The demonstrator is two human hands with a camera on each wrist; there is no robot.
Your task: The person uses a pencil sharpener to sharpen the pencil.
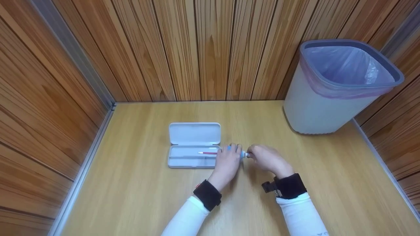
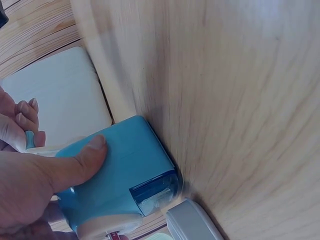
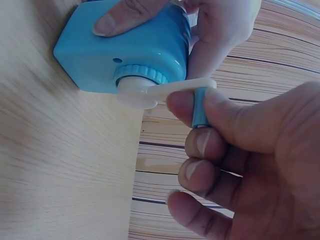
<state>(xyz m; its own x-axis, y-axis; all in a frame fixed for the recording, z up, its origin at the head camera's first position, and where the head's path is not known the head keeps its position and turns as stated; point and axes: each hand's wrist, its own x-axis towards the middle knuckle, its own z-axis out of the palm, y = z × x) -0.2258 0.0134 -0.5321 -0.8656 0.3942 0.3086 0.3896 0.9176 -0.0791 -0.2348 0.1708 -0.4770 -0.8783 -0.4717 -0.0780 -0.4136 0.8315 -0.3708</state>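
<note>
A light-blue crank pencil sharpener (image 2: pixel 117 165) stands on the table, gripped by my left hand (image 1: pixel 227 161), with the thumb laid along its side. The pencil (image 1: pixel 208 153), reddish with a pale end, sticks out of the sharpener's left side over the pencil case. On the opposite side is the white crank arm (image 3: pixel 172 89). My right hand (image 1: pixel 268 159) pinches its blue knob (image 3: pixel 199 107) between thumb and index finger, the other fingers curled below. The open pencil case (image 1: pixel 195 133) lies just left of my left hand, which hides its right end.
A white waste bin (image 1: pixel 325 111) with a plastic liner stands at the back right of the wooden table (image 1: pixel 137 190). Wood-panelled walls (image 1: pixel 213 49) rise at the back and both sides. Each wrist wears a black band.
</note>
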